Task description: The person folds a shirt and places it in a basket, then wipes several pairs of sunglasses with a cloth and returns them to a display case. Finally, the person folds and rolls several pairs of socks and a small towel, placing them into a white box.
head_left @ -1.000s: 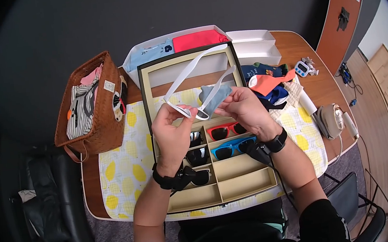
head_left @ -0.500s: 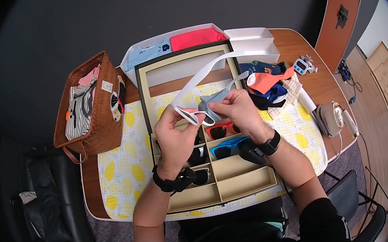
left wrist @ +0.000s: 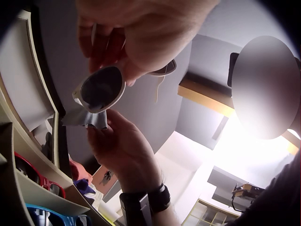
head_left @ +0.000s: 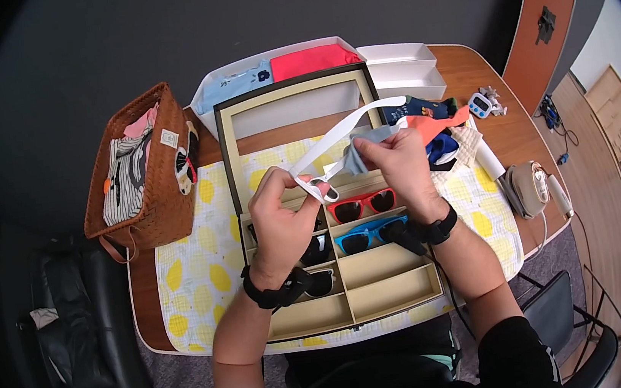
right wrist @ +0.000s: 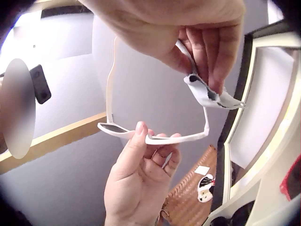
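Over an open sunglasses case (head_left: 396, 308), my left hand (head_left: 282, 216) pinches white sunglasses (head_left: 338, 133) at the middle of the front frame, as the right wrist view also shows. The sunglasses' arms are unfolded and point away from me. My right hand (head_left: 403, 168) pinches a grey-blue cloth (head_left: 355, 160) folded around one arm of the glasses. In the right wrist view that cloth (right wrist: 207, 94) wraps the arm partway along its length. Below the hands, red sunglasses (head_left: 362, 206) and blue sunglasses (head_left: 369, 236) lie in the case, with darker pairs in the left column.
A woven basket (head_left: 165, 195) of clothes stands at the left. Behind the case's raised lid are a white box (head_left: 202, 114) of folded clothes and a white divided tray (head_left: 404, 76). Socks (head_left: 433, 128), a timer (head_left: 480, 105) and a beige device (head_left: 526, 192) sit at the right.
My right hand has moved right and slightly up, drawing the cloth from near the lens out along the arm. The glasses have shifted slightly right and down in my left hand.
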Demonstrator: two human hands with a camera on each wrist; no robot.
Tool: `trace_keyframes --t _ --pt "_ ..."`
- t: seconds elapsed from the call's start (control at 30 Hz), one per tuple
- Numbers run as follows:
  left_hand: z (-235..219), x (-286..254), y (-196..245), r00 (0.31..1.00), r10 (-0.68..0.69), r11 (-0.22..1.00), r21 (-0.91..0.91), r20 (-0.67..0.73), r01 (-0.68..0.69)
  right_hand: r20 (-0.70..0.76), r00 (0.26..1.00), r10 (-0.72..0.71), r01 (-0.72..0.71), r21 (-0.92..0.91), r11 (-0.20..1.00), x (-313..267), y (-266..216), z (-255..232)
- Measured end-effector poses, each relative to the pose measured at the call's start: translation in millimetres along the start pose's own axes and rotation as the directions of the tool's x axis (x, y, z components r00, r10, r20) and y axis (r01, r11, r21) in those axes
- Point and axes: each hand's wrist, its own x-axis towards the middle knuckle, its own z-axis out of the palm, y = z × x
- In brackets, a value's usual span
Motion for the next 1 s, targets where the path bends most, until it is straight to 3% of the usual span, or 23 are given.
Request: trace_keyframes --t 0.2,0.27,0.33,0.4,0.47,0.5,0.53,0.6,0.73,0.83,0.9,1.0 --pt "1 0 -2 0.997 -0.062 0.995 -0.083 -0.05 0.057 -0.115 0.986 -0.118 0.132 0.122 0.984 17 10 -24" --pt "-1 0 -9 0.996 -0.06 0.997 -0.062 -0.06 0.056 -0.27 0.946 -0.179 0.222 0.139 0.965 22 8 -36" --pt "-3 1 -11 0.996 -0.058 0.998 -0.04 -0.07 0.055 -0.338 0.91 -0.241 0.27 0.041 0.962 31 9 -56" --pt "-4 4 -8 0.98 -0.177 0.96 -0.234 -0.096 0.151 -0.354 0.891 -0.284 0.316 0.033 0.948 30 5 -66" --pt "-5 5 -16 0.971 -0.225 0.927 -0.324 -0.083 0.187 -0.199 0.925 -0.325 0.301 -0.141 0.943 32 7 -74" --pt "-6 6 -20 0.96 -0.272 0.884 -0.411 -0.063 0.223 -0.164 0.937 -0.309 0.222 -0.404 0.888 31 8 -74" --pt "-5 6 -21 0.962 -0.267 0.885 -0.41 -0.059 0.221 -0.082 0.94 -0.332 0.233 -0.556 0.798 25 0 -66" --pt "-5 5 -21 0.954 -0.296 0.834 -0.499 -0.043 0.236 0.158 0.845 -0.51 0.452 -0.721 0.525 19 7 -49" --pt "-4 5 -22 0.949 -0.313 0.832 -0.496 -0.048 0.249 0.47 0.821 -0.324 0.571 -0.689 0.446 -7 -6 -19" --pt "-4 5 -24 0.958 -0.285 0.839 -0.489 -0.025 0.237 0.513 0.789 -0.337 0.614 -0.676 0.408 -20 -9 -3" --pt "-3 4 -17 0.958 -0.286 0.84 -0.481 -0.003 0.249 0.57 0.712 -0.41 0.7 -0.62 0.355 -24 -8 4" --pt "-1 4 -19 0.962 -0.274 0.849 -0.466 0.018 0.25 0.592 0.713 -0.375 0.699 -0.639 0.322 -29 -6 11"
